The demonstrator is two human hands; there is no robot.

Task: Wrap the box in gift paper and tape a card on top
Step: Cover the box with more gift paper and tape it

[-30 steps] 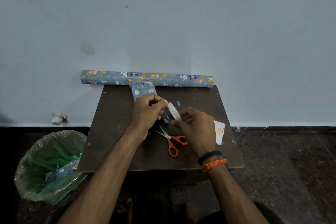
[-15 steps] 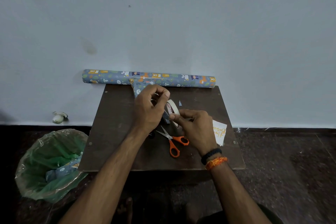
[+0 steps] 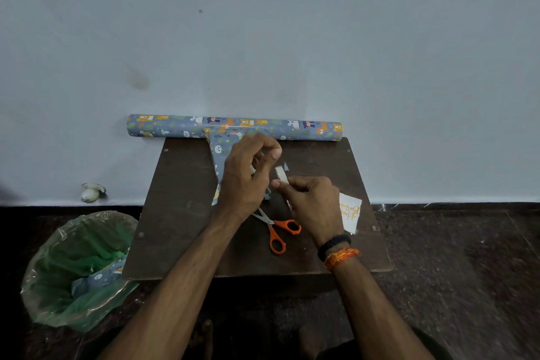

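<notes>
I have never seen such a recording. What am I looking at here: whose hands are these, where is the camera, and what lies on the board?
The camera sits on a person's head, looking down at their own two bare hands; there is no machine. The right hand holds a white roll of tape, and the left hand seems to pull its end. On the dark brown wooden board lie orange-handled scissors, a white card with orange writing, and a box wrapped in blue animal-print paper. The matching roll of gift paper lies against the wall.
</notes>
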